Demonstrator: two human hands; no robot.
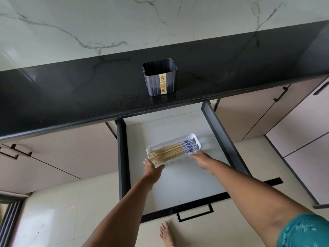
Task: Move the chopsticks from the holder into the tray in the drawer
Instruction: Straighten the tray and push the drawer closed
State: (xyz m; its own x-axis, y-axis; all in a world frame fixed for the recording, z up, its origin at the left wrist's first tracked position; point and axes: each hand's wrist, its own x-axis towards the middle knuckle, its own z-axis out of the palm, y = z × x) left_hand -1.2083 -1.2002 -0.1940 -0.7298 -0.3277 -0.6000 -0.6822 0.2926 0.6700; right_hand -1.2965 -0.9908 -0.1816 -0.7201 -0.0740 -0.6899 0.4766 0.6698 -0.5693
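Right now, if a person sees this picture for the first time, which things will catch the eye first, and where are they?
First comes the white tray in the open drawer, filled with chopsticks whose blue-patterned ends point right. The left hand touches the tray's near-left corner and the right hand its near-right side. Above, the dark holder stands upright on the black counter, apparently empty.

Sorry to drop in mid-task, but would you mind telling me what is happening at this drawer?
A person is putting chopsticks away. The chopsticks already lie in the white tray inside the open drawer, and the grey holder on the counter looks empty. The left hand touches the tray's near left corner, and the right hand rests at its right end, seemingly adjusting it.
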